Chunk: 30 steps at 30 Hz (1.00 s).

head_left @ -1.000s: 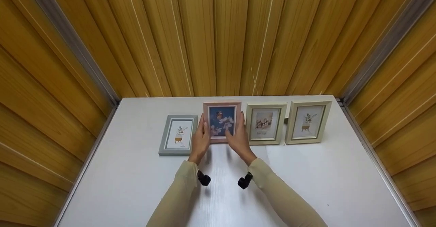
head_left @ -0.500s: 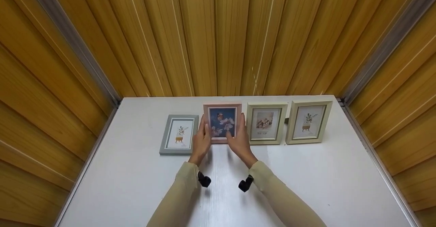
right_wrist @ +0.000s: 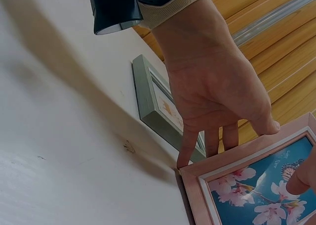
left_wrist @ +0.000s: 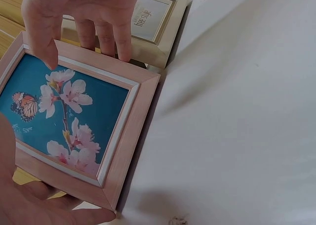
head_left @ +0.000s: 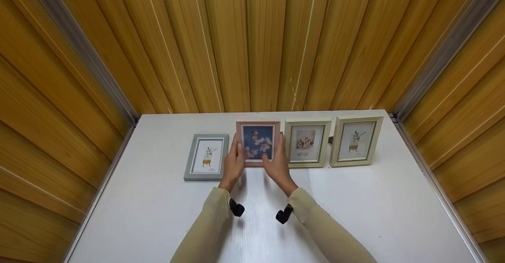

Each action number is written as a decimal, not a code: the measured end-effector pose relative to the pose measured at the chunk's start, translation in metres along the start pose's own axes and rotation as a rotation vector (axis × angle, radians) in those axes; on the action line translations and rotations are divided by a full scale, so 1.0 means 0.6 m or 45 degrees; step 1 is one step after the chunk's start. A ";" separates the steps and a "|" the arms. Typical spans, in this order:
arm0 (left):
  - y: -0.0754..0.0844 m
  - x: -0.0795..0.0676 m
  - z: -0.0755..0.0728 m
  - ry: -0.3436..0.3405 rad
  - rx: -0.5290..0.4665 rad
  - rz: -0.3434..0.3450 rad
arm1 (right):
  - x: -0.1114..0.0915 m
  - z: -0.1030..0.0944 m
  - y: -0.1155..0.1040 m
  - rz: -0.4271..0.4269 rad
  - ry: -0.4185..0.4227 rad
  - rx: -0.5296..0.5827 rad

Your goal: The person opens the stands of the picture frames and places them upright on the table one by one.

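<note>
A pink photo frame (head_left: 257, 140) with a picture of blossoms and a butterfly stands on the white table, between both hands. My left hand (head_left: 233, 163) grips its left side, with the thumb along the edge and fingers reaching behind, as the right wrist view shows of that hand (right_wrist: 212, 91). On the opposite side my right hand (head_left: 277, 165) holds it, thumb (left_wrist: 43, 49) on the front and the other fingers behind. To the left lies a grey-green photo frame (head_left: 206, 156) with a plant print. Close on the right stands a cream photo frame (head_left: 309, 142).
Farther right, another cream photo frame (head_left: 356, 141) stands at a slight angle. Wood-patterned panels (head_left: 229, 50) rise behind the white table (head_left: 146, 215) and at both sides. A black wrist camera (head_left: 237, 207) hangs under the left wrist, another (head_left: 284, 214) under the right.
The pink frame's top edge sits slightly lower in the head view. Both hands stay on its sides, and the other frames have not moved.
</note>
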<state>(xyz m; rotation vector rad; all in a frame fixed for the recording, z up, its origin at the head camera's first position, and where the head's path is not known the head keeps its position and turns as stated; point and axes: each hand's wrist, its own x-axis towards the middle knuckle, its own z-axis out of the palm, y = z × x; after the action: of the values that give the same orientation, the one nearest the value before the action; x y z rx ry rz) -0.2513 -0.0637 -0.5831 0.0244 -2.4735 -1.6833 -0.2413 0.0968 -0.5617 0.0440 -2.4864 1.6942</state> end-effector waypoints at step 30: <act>0.000 0.001 0.003 -0.029 -0.044 -0.037 | -0.008 -0.007 -0.005 -0.036 0.006 0.021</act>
<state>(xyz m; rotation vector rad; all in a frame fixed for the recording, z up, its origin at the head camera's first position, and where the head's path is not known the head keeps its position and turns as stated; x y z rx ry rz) -0.2523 -0.0624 -0.5837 0.0373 -2.4718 -1.7467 -0.2356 0.0992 -0.5584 0.0765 -2.4571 1.7017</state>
